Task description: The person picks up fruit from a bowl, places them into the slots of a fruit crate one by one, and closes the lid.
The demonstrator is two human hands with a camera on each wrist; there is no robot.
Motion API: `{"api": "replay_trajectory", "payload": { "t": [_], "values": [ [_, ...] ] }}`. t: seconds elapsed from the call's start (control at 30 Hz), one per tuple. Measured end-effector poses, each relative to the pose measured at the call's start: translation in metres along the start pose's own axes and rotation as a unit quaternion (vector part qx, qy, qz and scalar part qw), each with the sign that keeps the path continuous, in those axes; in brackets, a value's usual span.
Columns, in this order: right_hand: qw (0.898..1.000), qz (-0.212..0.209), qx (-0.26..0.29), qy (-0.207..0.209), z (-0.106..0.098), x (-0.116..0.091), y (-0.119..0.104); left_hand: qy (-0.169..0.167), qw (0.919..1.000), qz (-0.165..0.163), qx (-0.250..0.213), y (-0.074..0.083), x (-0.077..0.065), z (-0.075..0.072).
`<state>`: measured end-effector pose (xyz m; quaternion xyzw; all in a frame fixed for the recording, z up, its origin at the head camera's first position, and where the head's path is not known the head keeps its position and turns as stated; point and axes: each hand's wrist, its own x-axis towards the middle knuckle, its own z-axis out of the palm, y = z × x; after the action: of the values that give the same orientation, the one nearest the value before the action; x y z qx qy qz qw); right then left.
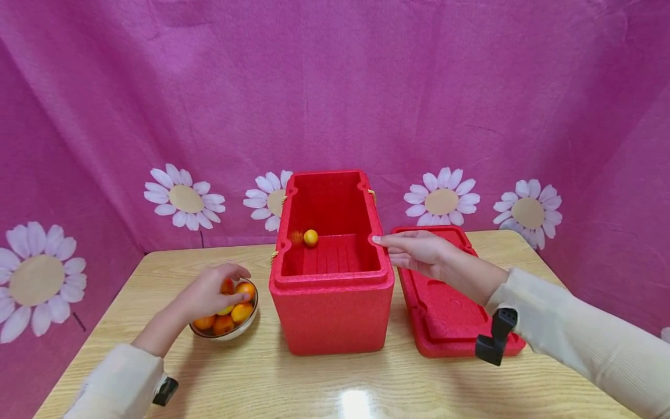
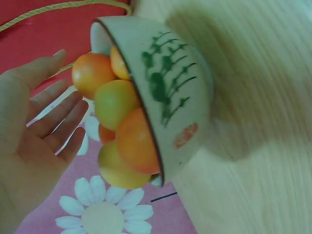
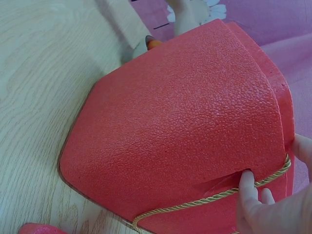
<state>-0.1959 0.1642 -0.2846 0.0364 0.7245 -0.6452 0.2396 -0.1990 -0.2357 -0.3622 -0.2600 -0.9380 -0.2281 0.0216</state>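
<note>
My left hand [image 1: 211, 294] hovers over a white bowl [image 1: 242, 329] of round orange and yellow fruit [image 1: 242, 313]. In the left wrist view its fingers are spread and loosely bent beside the fruit, with nothing held. Green leaves and a small red mark decorate the bowl [image 2: 185, 97]. My right hand [image 1: 419, 251] grips the right wall of an uncovered red foam box [image 1: 332, 320], thumb on the rim. Seen from the right wrist, a fingertip sits in the side recess by the gold cord [image 3: 195, 202]. One yellow-orange fruit [image 1: 311, 238] lies inside the box, a blurred orange patch beside it.
A red lid [image 1: 455, 314] lies on the wooden table [image 1: 335, 378] to the right of the box, under my right forearm. Behind the table hangs a pink cloth [image 1: 335, 87] with large white daisies. The bowl stands left of the box.
</note>
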Motion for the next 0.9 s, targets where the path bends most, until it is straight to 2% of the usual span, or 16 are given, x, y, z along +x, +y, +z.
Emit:
{"api": "replay_trajectory", "payload": {
  "t": [0.37, 0.67, 0.9],
  "values": [
    [1.000, -0.004, 0.018, -0.003, -0.0006, 0.0000, 0.0002, -0.041, 0.9987, -0.024, 0.018, -0.0021, 0.0018, 0.0074],
    [1.000, -0.001, 0.009, -0.001, 0.0001, 0.0011, 0.0002, -0.043, 0.9979, -0.021, 0.044, 0.0003, 0.0041, 0.0086],
    [1.000, 0.003, 0.012, 0.004, -0.0003, 0.0002, -0.0002, -0.051, 0.9975, -0.030, 0.040, 0.0005, 0.0037, 0.0058]
  ]
}}
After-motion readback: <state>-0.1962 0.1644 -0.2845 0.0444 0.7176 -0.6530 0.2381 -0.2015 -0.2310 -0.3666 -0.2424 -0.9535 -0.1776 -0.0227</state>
